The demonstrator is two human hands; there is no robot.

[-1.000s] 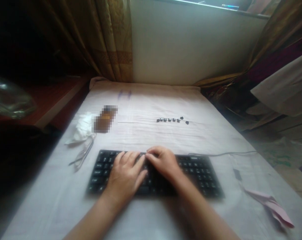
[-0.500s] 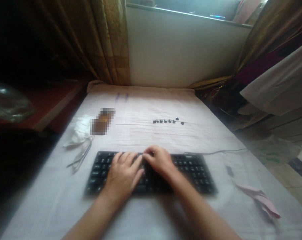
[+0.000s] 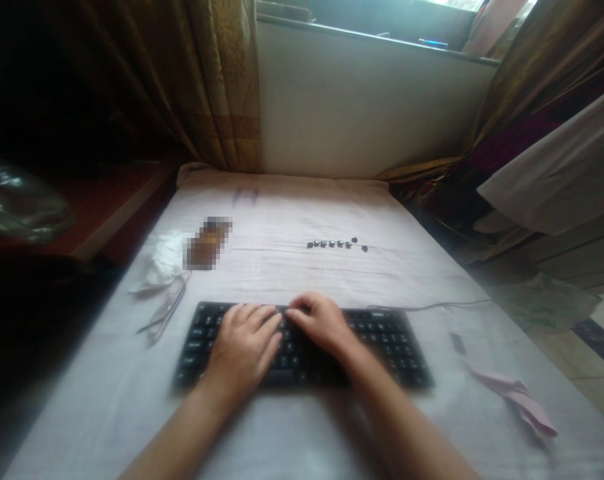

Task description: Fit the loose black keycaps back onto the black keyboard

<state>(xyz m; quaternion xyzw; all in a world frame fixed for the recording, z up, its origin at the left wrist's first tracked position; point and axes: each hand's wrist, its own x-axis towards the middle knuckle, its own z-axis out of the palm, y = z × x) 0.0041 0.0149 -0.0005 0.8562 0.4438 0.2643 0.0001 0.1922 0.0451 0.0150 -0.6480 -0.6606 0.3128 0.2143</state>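
A black keyboard (image 3: 287, 360) lies across the cloth-covered table in front of me. My left hand (image 3: 245, 340) rests flat on its left half, fingers stretched out toward the upper rows of keys. At the keyboard's top edge, near the middle, my right hand (image 3: 319, 321) is closed, thumb and curled forefinger close together. Whatever its fingers grip, if anything, is hidden. Beyond the hands, several small dark pieces (image 3: 332, 244) form a row on the cloth, too small to name.
Left of the keyboard are eyeglasses (image 3: 168, 310), a crumpled white cloth (image 3: 165, 260) and a pixelated brown item (image 3: 207, 245). A cable (image 3: 442, 305) runs right from the keyboard. A pink cloth strip (image 3: 519, 397) lies at the right. Curtains (image 3: 222, 87) hang behind.
My left hand has shifted slightly left, widening the gap to my right hand. My right hand stays at the keyboard's top edge. The camera view has tilted up a little.
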